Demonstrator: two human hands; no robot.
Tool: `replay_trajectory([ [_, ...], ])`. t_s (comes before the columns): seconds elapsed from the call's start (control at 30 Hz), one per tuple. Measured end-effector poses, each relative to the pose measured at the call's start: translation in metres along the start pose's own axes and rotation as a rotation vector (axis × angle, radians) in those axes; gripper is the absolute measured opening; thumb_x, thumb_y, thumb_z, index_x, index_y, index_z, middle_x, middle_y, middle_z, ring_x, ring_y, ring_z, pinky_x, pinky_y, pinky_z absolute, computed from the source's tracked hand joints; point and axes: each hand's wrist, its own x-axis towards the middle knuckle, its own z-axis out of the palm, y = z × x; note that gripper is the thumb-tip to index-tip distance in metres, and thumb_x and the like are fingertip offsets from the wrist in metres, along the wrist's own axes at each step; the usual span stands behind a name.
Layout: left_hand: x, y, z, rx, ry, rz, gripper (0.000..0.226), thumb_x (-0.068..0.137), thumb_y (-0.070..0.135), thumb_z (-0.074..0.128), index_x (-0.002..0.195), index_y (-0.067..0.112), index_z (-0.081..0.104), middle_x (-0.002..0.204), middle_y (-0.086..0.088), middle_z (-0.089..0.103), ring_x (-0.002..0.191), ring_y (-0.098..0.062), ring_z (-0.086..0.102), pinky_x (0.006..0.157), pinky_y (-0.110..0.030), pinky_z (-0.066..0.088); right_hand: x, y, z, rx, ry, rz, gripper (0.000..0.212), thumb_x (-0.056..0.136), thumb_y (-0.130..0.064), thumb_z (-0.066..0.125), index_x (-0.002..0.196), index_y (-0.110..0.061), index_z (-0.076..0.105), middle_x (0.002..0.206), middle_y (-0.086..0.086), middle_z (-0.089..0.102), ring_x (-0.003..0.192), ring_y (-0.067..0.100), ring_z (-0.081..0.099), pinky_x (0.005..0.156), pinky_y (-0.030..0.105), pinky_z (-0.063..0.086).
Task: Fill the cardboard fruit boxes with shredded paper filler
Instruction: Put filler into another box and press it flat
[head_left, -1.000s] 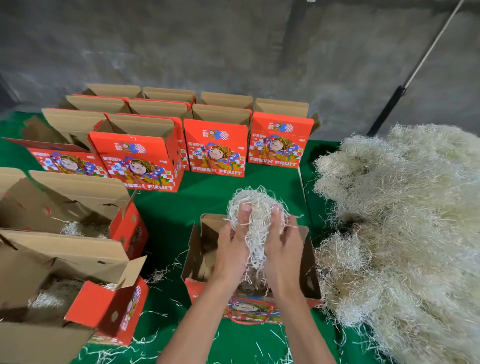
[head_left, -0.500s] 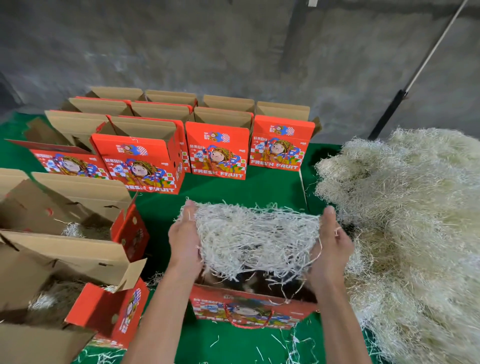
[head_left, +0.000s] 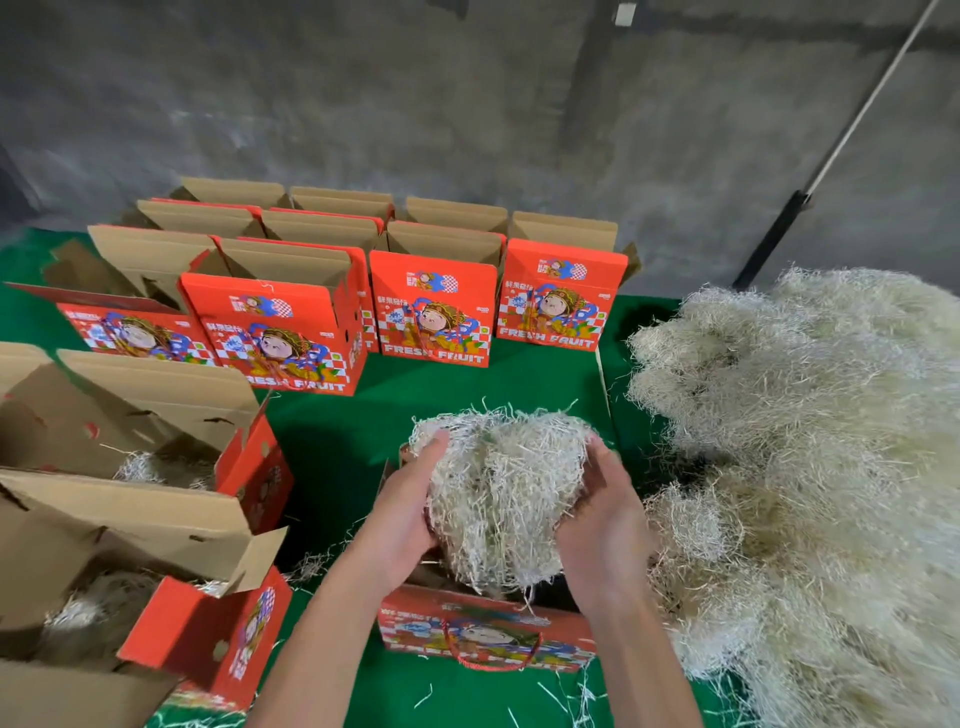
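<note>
Two open boxes (head_left: 156, 467) at left on the green table (head_left: 337, 457), each with some filler inside; rows of upright red fruit boxes (head_left: 431, 312) behind. Center: left hand (head_left: 410, 512) and right hand (head_left: 605, 525) cup a wad of shredded paper (head_left: 501, 488) from both sides, fingers curled into it, right above the near open box (head_left: 483, 631). Big loose filler pile (head_left: 810, 467) at right, touching that box's side.
</note>
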Motion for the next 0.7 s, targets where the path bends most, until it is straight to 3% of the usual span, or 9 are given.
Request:
replay_trajectory([
  [0.13,-0.001,-0.016,0.002,0.002,0.113,0.109,0.109,0.067,0.049,0.089,0.153,0.03,0.025,0.153,0.005,0.036,0.133,-0.013,0.034,0.119,-0.047,0.021,-0.009,-0.005,0.008,-0.06,0.012,-0.076,0.023,0.097,-0.046,0.06,0.118,-0.037,0.064,0.117,-0.006,0.066,0.092,-0.002,0.062,0.088,0.025,0.047],
  [0.2,-0.002,-0.021,0.012,-0.068,0.152,0.125,0.097,0.07,0.043,0.088,0.15,0.031,0.034,0.147,0.008,0.043,0.13,-0.011,0.038,0.117,-0.043,0.024,-0.012,0.0,0.009,-0.136,-0.028,0.017,0.065,0.079,-0.082,0.053,0.129,-0.04,0.054,0.121,-0.008,0.059,0.097,0.002,0.057,0.088,0.027,0.046],
  [0.27,-0.005,-0.024,0.023,-0.079,0.181,0.148,0.063,0.089,0.028,0.076,0.145,0.028,0.047,0.153,-0.002,0.043,0.133,-0.02,0.048,0.108,-0.032,0.03,-0.017,0.006,0.014,-0.069,-0.099,0.158,0.099,0.068,-0.098,0.044,0.15,-0.043,0.033,0.141,-0.019,0.044,0.126,0.002,0.048,0.105,0.035,0.037],
  [0.33,-0.008,-0.03,0.035,-0.311,0.097,0.117,0.035,0.098,0.025,0.06,0.133,0.018,0.062,0.144,-0.013,0.056,0.125,-0.027,0.058,0.104,-0.046,0.047,-0.021,0.01,0.022,0.033,-0.133,0.172,0.105,0.067,-0.099,0.043,0.154,-0.042,0.03,0.155,-0.02,0.038,0.133,-0.002,0.045,0.111,0.033,0.033],
  [0.37,-0.009,-0.035,0.04,-0.398,0.048,0.081,0.035,0.098,0.027,0.057,0.13,0.015,0.064,0.136,-0.014,0.062,0.124,-0.029,0.06,0.113,-0.048,0.039,-0.023,0.011,0.026,0.091,-0.122,0.181,0.104,0.068,-0.097,0.046,0.153,-0.04,0.034,0.154,-0.017,0.042,0.131,-0.001,0.048,0.112,0.034,0.034],
  [0.47,-0.013,-0.04,0.041,-0.308,-0.013,0.04,0.05,0.089,0.028,0.067,0.134,0.01,0.06,0.142,-0.017,0.056,0.129,-0.032,0.055,0.115,-0.049,0.035,-0.029,0.012,0.03,0.124,0.004,0.114,0.077,0.075,-0.092,0.047,0.139,-0.051,0.041,0.147,-0.021,0.045,0.128,0.0,0.047,0.107,0.031,0.031],
  [0.53,-0.016,-0.031,0.029,-0.212,0.013,0.087,0.081,0.07,0.026,0.085,0.139,0.002,0.049,0.147,-0.016,0.049,0.12,-0.021,0.056,0.112,-0.043,0.038,-0.026,0.01,0.018,0.069,0.097,-0.008,0.064,0.084,-0.088,0.035,0.142,-0.059,0.033,0.155,-0.023,0.036,0.137,-0.002,0.036,0.109,0.025,0.022],
  [0.63,-0.019,-0.008,0.002,-0.203,-0.039,0.127,0.081,0.067,0.049,0.088,0.133,0.019,0.051,0.138,-0.009,0.058,0.116,-0.02,0.06,0.096,-0.049,0.051,-0.01,0.005,-0.004,0.042,0.114,-0.027,0.067,0.099,-0.07,0.02,0.157,-0.037,0.021,0.162,-0.014,0.025,0.136,-0.005,0.024,0.115,0.024,0.009],
  [0.7,-0.01,0.006,-0.013,-0.265,-0.021,0.127,0.083,0.075,0.067,0.075,0.14,0.022,0.048,0.133,-0.01,0.064,0.119,-0.029,0.064,0.096,-0.056,0.05,-0.003,-0.002,-0.014,-0.028,0.028,-0.05,0.063,0.102,-0.063,0.021,0.151,-0.028,0.04,0.156,-0.003,0.041,0.139,0.007,0.039,0.121,0.042,0.02],
])
